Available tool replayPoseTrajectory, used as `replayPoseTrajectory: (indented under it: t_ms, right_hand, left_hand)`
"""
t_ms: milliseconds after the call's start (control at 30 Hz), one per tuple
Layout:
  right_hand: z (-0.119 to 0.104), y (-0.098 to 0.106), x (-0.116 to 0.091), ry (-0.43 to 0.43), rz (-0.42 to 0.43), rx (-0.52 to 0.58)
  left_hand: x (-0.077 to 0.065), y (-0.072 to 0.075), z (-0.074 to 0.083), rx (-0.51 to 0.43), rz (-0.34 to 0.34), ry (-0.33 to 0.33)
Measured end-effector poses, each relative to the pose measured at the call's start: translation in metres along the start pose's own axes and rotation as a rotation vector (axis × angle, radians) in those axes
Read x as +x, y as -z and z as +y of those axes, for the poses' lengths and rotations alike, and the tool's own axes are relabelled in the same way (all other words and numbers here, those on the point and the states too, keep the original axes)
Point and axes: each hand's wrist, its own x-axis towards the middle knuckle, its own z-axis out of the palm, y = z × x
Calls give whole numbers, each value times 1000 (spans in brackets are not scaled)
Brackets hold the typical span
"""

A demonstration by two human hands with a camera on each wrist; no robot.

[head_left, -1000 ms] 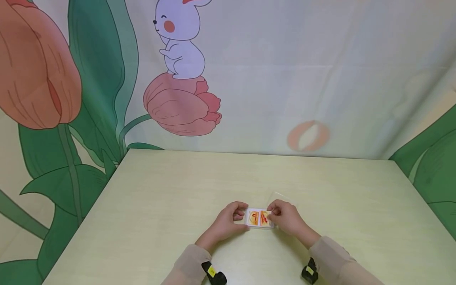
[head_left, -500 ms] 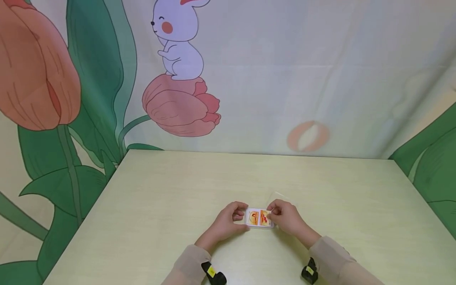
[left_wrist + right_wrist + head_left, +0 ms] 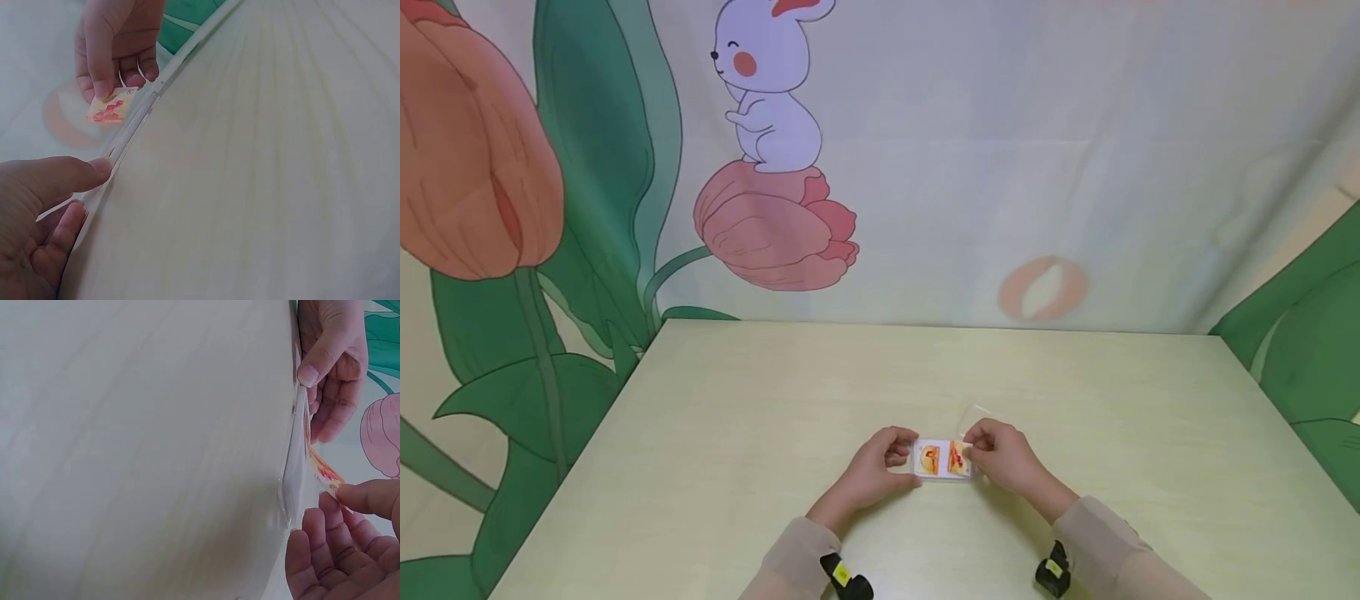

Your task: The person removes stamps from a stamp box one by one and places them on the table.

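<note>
A small flat clear case point(image 3: 943, 478) lies on the table, with a white layer and two food pictures on its top. My left hand point(image 3: 872, 471) holds the left end, thumb on the near edge and fingers on the far edge. At the other end my right hand point(image 3: 1006, 457) pinches the right-hand picture piece point(image 3: 957, 457) between thumb and forefinger. In the right wrist view this thin piece point(image 3: 325, 472) slants up from the case point(image 3: 294, 462); whether its far end still sticks there I cannot tell. The left picture point(image 3: 929, 459) lies flat.
A thin transparent plate point(image 3: 973, 414), like a lid, lies just behind the case, partly hidden by the right hand. A pale wooden table point(image 3: 760, 400) surrounds them. Behind it hangs a printed curtain point(image 3: 925, 167) with a rabbit and tulips.
The right-hand picture piece has lifted and tilted, and the white gap beside it is wider. The left hand keeps its hold. The whole view has shifted slightly.
</note>
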Motion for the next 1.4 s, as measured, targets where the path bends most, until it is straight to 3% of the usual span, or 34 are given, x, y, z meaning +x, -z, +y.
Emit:
replayPoseTrajectory:
  t_ms: [800, 1400]
  right_hand:
    - [2, 28, -17, 38, 61, -34]
    - [21, 45, -19, -25, 88, -54]
  left_hand:
    - [2, -2, -2, -5, 4, -24]
    - [1, -1, -1, -8, 5, -14]
